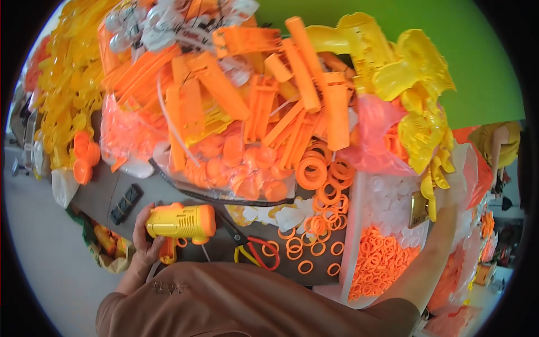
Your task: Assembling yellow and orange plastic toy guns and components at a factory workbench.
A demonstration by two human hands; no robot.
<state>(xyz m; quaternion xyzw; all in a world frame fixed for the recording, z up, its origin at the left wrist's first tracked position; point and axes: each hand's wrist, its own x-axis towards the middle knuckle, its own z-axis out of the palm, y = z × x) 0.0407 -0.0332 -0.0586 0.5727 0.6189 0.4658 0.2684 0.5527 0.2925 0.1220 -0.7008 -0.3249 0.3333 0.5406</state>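
Presently, from where I stand, the left hand (pixel 145 244) has hold of a yellow housing (pixel 175 221), its barrel lying roughly level just above the near edge of the counter (pixel 95 194). Contact is at the housing's left end: the fingers (pixel 141 222) are curled around that end and its lower left side, closed on it, while the rounded orange cap (pixel 207 220) points right, well clear of the grip. A slotted patch on the barrel faces up and toward me. An orange piece (pixel 167 251) shows directly beneath the barrel, beside the thumb side of the hand; whether it is joined to the housing, I cannot tell. Right of the cap lie scissors (pixel 240 238) with red and yellow handles, then loose orange rings (pixel 300 173), some stacked. Beyond the hand, a dark oblong block (pixel 126 203) sits alone on the counter. The right hand (pixel 453 190) is far off to the right, past a white bin (pixel 351 241) of small orange rings (pixel 382 261), near a curved yellow piece (pixel 429 194) and a gold rectangular object (pixel 418 210). It is blurred: cannot tell whether its fingers are spread or pinching anything. Orange casings (pixel 338 115) are heaped at the back, yellow shells (pixel 412 70) to their right.
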